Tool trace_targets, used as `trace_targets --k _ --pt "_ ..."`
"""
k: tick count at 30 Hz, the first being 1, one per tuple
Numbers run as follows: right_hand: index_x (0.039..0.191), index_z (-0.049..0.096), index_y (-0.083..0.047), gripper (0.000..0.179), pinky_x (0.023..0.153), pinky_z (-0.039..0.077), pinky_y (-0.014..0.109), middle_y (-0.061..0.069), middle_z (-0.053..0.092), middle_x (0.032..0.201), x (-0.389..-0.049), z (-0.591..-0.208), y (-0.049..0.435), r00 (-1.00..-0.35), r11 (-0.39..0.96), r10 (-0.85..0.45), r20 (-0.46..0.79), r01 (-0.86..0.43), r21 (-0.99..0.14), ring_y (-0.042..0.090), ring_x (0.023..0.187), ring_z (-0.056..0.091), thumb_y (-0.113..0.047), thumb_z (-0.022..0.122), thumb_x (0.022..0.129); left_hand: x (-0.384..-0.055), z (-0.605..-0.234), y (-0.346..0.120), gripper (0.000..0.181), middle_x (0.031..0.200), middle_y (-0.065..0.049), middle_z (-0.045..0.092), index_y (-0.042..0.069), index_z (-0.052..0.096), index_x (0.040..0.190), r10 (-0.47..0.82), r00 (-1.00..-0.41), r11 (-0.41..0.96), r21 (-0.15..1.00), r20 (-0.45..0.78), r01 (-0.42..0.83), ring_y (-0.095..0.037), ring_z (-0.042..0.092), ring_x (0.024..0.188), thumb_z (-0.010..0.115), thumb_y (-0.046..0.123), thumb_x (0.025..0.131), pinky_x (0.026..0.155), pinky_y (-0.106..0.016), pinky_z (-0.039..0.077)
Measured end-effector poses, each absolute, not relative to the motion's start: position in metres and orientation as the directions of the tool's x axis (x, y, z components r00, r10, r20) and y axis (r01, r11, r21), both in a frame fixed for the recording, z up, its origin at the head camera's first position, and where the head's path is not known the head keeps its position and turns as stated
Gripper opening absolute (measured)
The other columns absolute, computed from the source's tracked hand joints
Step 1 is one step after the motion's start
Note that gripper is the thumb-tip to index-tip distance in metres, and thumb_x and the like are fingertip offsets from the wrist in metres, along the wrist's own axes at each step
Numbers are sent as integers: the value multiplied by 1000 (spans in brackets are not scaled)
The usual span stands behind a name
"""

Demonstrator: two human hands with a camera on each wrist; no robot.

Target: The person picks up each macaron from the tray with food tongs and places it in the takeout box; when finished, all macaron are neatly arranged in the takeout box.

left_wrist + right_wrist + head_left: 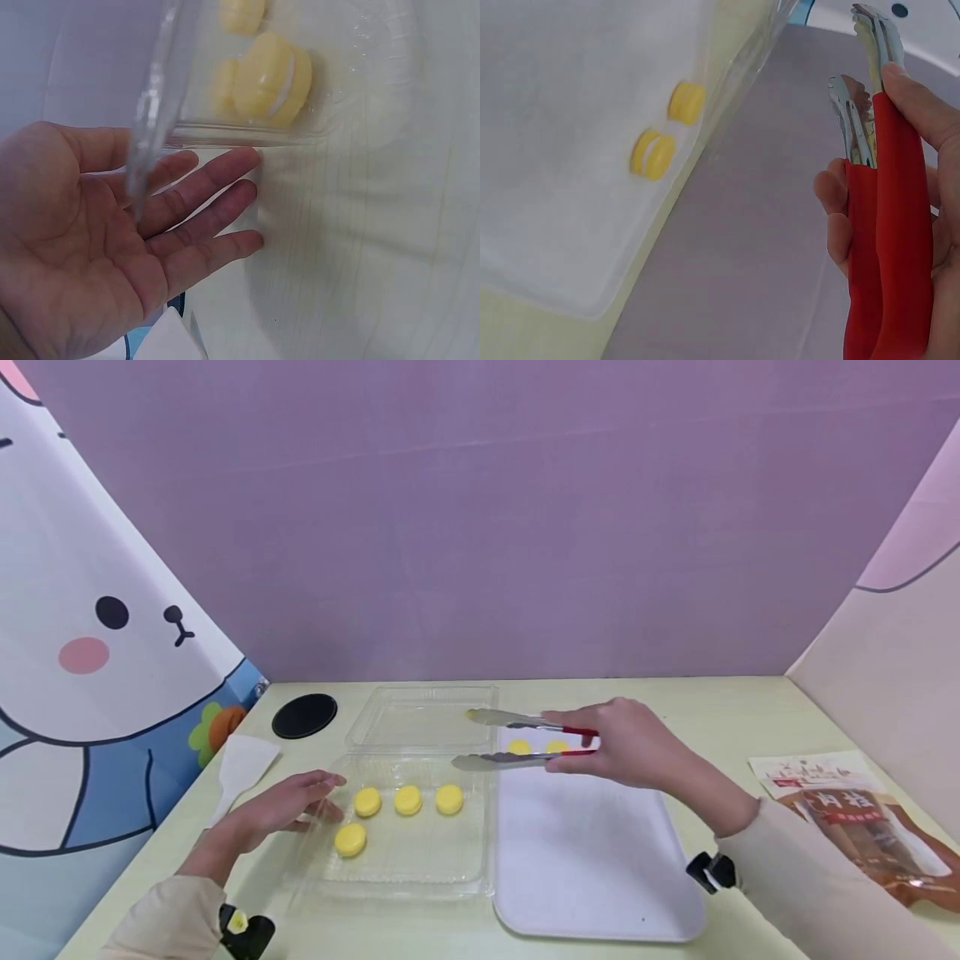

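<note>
My right hand (630, 743) grips metal tongs (900, 247) with red handles, their arms spread with nothing between the tips. The tongs hover above the white tray's far end and the clear container's edge. Two yellow macarons (654, 155) lie on the white tray (592, 868). To its left is the hinged clear plastic container (420, 870), lid folded back, holding several yellow macarons (408, 800). My left hand (281, 806) is at the container's left side, palm and loosely extended fingers visible in the left wrist view; whether its fingertips touch the wall is unclear.
A white spatula (243, 764) lies left of my left hand, near a black round disc (304, 716) at the back left. On the right lies a brown and white food packet (855, 814), beside my right sleeve. A purple wall (525, 527) bounds the table behind.
</note>
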State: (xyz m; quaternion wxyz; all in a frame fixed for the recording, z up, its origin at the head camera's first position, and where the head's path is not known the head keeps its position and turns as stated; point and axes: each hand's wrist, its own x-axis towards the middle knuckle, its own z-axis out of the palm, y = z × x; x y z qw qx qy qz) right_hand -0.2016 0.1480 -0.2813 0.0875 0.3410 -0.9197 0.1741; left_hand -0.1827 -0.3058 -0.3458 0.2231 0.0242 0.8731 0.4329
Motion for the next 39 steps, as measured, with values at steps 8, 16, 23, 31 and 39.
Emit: trace_targets --k 8,16,23,31,39 --pt "131 71 -14 62 57 41 27 -15 63 70 -203 -297 186 -800 759 -526 289 -595 -264 4 62 49 -50 83 82 -183 -345 -308 50 113 -15 71 -9 38 147 239 -894 625 764 -380 -158 -36 60 118 33 27 112 99 -59 48" --pt "131 71 -12 62 55 35 27 -14 48 59 -208 -317 213 -842 808 -470 264 -531 -256 7 57 41 -44 85 80 -182 -345 -309 52 113 -15 71 -10 37 148 242 -894 629 762 -376 -151 -37 60 118 33 28 113 99 -59 48" --pt "131 70 -10 65 54 28 27 -9 41 56 -209 -326 229 -883 837 -427 198 -468 -283 10 56 34 -49 83 81 -182 -344 -309 51 113 -16 71 -9 38 147 239 -895 629 762 -378 -154 -37 60 118 33 27 113 99 -59 49" --pt "129 71 -9 64 54 30 28 -8 46 60 -214 -336 235 -889 845 -430 159 -458 -277 11 59 40 -50 82 82 -184 -345 -308 51 114 -16 71 -9 38 148 232 -894 635 756 -383 -160 -36 60 118 33 27 113 99 -58 49" --pt "127 73 -9 61 55 34 28 -10 53 64 -219 -341 236 -883 846 -441 161 -469 -254 10 60 43 -47 84 81 -185 -346 -307 51 114 -16 71 -9 37 148 231 -892 638 753 -389 -163 -37 60 119 32 27 112 100 -60 48"
